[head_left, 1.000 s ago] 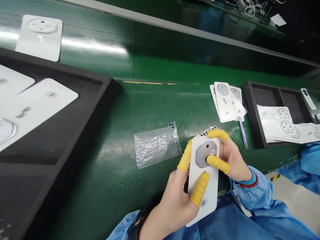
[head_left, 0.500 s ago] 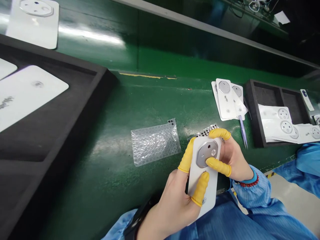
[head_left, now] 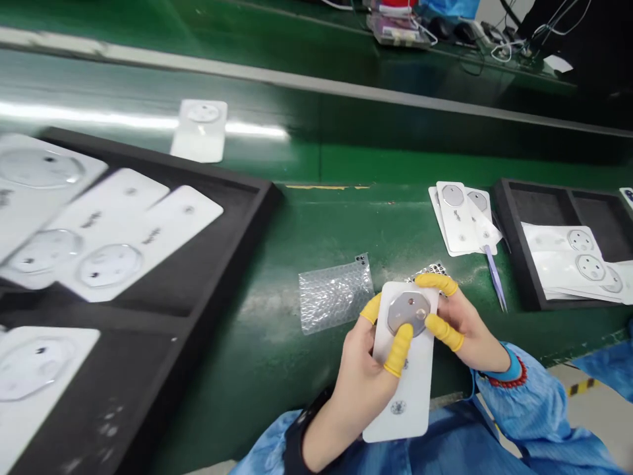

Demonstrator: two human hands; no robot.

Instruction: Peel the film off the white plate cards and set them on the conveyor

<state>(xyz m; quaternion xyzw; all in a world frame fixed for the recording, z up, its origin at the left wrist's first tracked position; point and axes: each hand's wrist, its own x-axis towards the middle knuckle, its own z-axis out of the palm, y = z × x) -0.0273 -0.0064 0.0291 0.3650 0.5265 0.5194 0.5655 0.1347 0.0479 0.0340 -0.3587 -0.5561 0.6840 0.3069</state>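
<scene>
Lane free between left tray (head_left: 227,277) and bubble sheet (head_left: 333,297); tweezers (head_left: 494,277), panel stack (head_left: 452,221) crowd right tray (head_left: 512,241).

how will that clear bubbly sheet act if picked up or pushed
The clear bubbly sheet probably bends easily, looking thin and crinkled. It may be light, being transparent film. Lying flat, it likely slides rather than rolls.

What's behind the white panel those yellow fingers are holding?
Beyond the white panel's top edge, a sheet with dark dots peeks out, on the green table. The panel and right hand hide part of it. The panel's back can't be seen.
</scene>
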